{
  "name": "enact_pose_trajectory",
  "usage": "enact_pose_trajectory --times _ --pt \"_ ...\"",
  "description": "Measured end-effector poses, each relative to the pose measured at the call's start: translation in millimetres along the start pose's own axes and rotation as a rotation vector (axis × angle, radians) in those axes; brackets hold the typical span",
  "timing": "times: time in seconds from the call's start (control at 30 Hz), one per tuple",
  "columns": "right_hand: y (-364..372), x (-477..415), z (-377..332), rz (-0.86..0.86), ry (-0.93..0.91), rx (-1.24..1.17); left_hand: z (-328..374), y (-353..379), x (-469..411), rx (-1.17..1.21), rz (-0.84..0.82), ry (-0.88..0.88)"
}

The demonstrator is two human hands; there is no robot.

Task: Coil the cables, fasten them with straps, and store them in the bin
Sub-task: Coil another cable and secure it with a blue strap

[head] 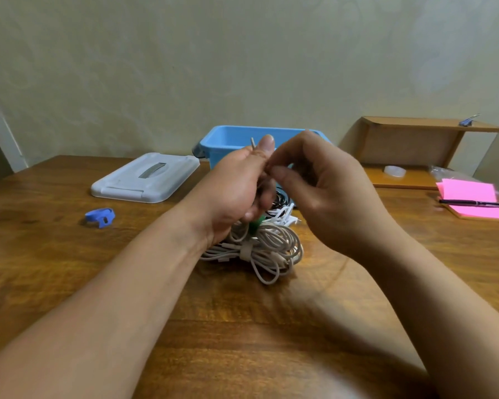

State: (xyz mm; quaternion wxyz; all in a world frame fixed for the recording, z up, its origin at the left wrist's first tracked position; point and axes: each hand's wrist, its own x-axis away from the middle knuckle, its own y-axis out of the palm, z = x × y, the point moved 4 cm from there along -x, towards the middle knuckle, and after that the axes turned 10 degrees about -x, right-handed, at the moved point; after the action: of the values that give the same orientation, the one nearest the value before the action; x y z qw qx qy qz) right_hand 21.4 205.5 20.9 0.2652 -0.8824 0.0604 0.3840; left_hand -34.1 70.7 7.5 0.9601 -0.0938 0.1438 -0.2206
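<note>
Fingers (267, 146) of my left hand (234, 185) curl round a thin cable end (252, 143), centre frame — my right hand (329, 194) closes in against it, and whether it grips I can't tell. White cable coils (267, 251) lie on the table (69, 269) just below my hands; blue bin (231, 138) behind them, blue strap (100, 217) at left.

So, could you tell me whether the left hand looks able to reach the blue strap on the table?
Probably yes: the blue strap lies on the table left of the left hand, nothing between them. That hand grips a cable end, though, and would have to let go first.
</note>
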Motion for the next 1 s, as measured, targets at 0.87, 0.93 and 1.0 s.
enact_pose_trajectory --times 0.87,0.93,1.0 --pt "-12 -1 3 0.146 -0.230 0.280 0 9 4 0.150 -0.212 -0.067" --pt "-11 -1 5 0.148 -0.181 0.229 0 7 3 0.144 -0.177 -0.060" --pt "-11 -3 9 0.105 -0.079 0.161 0 5 1 0.138 -0.142 -0.041"
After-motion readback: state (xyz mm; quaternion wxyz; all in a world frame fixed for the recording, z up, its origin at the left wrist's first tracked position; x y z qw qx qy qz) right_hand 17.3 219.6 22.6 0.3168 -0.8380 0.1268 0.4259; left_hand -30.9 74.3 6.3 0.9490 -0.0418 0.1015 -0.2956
